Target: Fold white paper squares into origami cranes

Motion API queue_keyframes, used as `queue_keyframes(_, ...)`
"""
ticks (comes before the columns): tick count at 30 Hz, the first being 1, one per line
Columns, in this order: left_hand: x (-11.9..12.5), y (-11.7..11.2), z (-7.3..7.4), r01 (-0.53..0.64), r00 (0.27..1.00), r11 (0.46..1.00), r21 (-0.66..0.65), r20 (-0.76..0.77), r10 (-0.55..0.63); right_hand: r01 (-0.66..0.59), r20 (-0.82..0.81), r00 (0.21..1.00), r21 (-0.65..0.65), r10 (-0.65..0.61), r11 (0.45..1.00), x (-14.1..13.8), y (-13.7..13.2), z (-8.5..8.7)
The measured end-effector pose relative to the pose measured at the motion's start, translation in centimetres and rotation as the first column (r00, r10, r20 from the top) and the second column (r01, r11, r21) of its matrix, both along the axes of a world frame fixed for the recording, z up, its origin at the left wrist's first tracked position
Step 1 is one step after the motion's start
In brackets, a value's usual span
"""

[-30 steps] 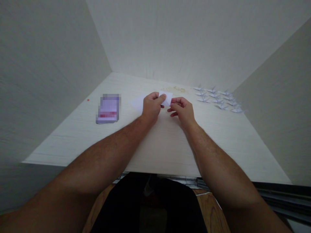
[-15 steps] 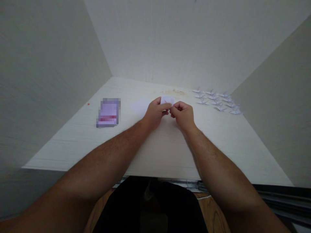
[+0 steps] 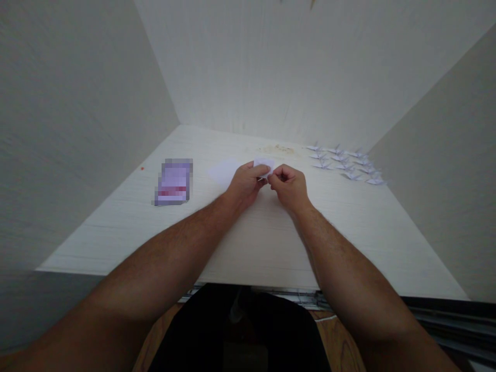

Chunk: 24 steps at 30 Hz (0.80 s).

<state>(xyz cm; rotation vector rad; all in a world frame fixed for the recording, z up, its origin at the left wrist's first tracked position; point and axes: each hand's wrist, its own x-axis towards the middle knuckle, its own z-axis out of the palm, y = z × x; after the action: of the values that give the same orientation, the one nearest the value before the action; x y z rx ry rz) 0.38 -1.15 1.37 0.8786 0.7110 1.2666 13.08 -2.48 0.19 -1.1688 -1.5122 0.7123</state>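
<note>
A small folded piece of white paper (image 3: 264,163) is held over the middle of the table. My left hand (image 3: 247,181) grips it from the left, thumb on top and fingers underneath. At the paper's lower right corner, my right hand (image 3: 289,186) pinches the edge between thumb and forefinger. The fingers cover part of the paper, so its exact folds cannot be made out. White paper sheets (image 3: 221,171) lie flat on the table just left of my left hand.
Several folded paper cranes (image 3: 343,166) stand in rows at the back right of the white table (image 3: 263,248). A blurred-out purple and white flat item (image 3: 173,181) lies on the left, with a tiny red bit (image 3: 142,168) beyond it. Walls enclose the back and both sides.
The paper and both hands have shifted slightly left and down in the view. More of the paper is now covered by my left thumb. Both hands keep their hold.
</note>
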Motion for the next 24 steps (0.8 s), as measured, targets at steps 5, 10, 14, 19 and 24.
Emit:
queue_keyframes(5,-0.06,0.00,-0.02,0.016,0.999,1.000,0.016,0.033,-0.017,-0.023,0.013,1.000,0.008,0.023,1.000,-0.10,-0.05,0.17)
queue_keyframes(10,-0.08,0.11,-0.18,0.009,0.997,1.000,0.003,0.073,-0.010,-0.023,0.044,0.999,0.044,0.021,0.999,-0.18,-0.06,0.15)
queue_keyframes(14,-0.14,0.57,-0.48,-0.058,0.997,0.998,-0.028,0.055,0.059,-0.019,0.116,0.993,0.066,0.011,0.998,-0.26,-0.14,-0.03)
queue_keyframes(19,-0.37,0.72,-0.14,-0.079,0.997,0.995,-0.059,0.006,0.079,-0.004,0.091,0.996,0.044,0.000,0.999,-0.40,-0.32,-0.06)
queue_keyframes(24,-0.52,0.37,-0.16,-0.022,1.000,1.000,0.006,0.014,0.022,0.011,-0.004,1.000,0.001,-0.011,1.000,-0.44,-0.24,-0.04)
